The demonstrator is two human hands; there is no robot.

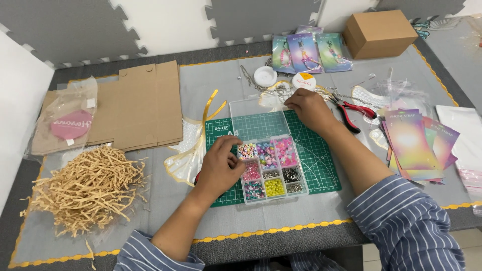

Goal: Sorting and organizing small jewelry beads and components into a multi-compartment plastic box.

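striped blue sleeves (406, 226) nearest the lens, forearms reaching over a grey table (321, 208). clear bead box (268, 168) sits on a green cutting mat (316, 160), lid (253, 115) flung open behind it; compartments hold pink, purple, yellow and lettered beads plus metal rings. left hand (218, 168) at the box's left edge, fingers curled narrow, tips at the lettered-bead compartment; cannot tell if a bead is pinched. right hand (309, 108) beyond the lid, fingers drawn together on a chain (261, 86). red-handled pliers (354, 111) just beside it. thread spools (264, 76), pastel cards (411, 145), cardboard box (380, 32), flattened cardboard (140, 105), paper shred (85, 188) around.
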